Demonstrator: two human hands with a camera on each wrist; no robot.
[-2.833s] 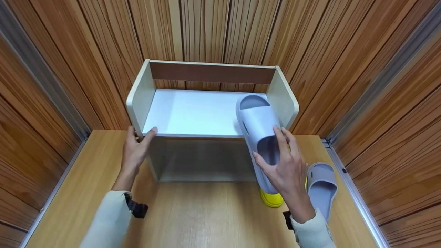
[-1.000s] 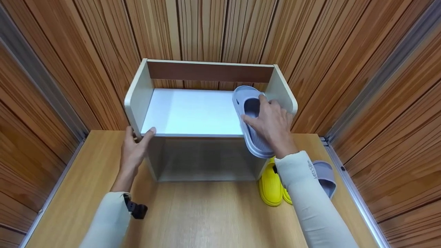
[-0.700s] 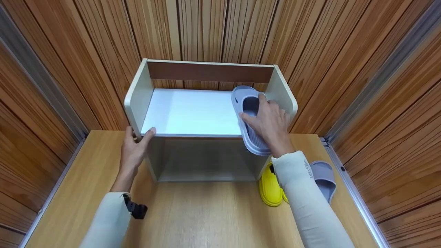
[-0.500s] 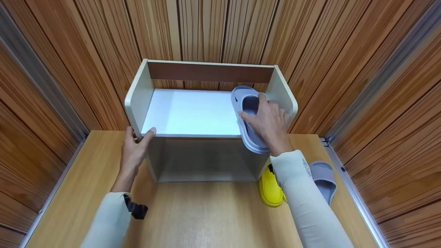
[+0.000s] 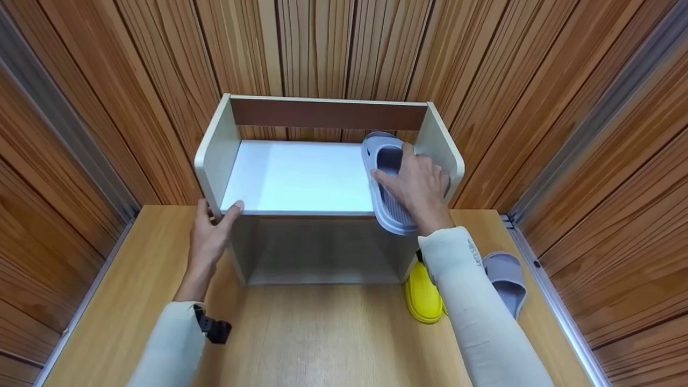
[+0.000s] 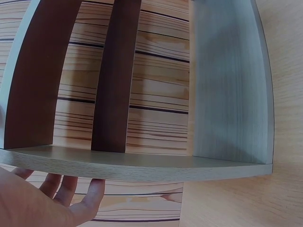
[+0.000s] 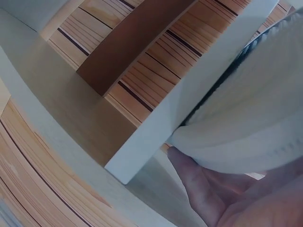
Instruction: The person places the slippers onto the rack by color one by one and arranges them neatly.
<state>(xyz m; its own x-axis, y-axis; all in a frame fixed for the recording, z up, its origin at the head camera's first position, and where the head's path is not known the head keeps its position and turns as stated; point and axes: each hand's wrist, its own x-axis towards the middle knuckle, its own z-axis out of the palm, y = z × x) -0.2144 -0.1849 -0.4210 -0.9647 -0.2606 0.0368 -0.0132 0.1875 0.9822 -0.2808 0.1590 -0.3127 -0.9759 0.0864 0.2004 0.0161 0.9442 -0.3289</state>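
A two-tier shoe rack (image 5: pixel 301 180) with pale side panels and a white upper shelf stands against the back wall. My left hand (image 5: pixel 208 242) grips its left side, thumb on the shelf's front corner. The left wrist view shows those fingers (image 6: pixel 94 194) against the panel's outer face. At the right end of the upper shelf, my right hand (image 5: pixel 422 185) holds a grey-lilac slide slipper (image 5: pixel 396 215), thumb on one edge and fingers over the other side. Its heel overhangs the shelf's front edge. In the right wrist view the slipper (image 7: pixel 236 127) fills the right side.
On the wooden floor board (image 5: pixel 322 338), a yellow shoe (image 5: pixel 423 295) sits by the rack's front right corner, part of another behind the sleeve. A second grey-lilac slipper (image 5: pixel 505 279) lies farther right, partly covered by the sleeve. Wood-panelled walls (image 5: pixel 344 48) enclose three sides.
The right hand has carried the slipper up and back over the upper shelf, then eased it slightly farther back. The left hand has kept its grip on the rack.
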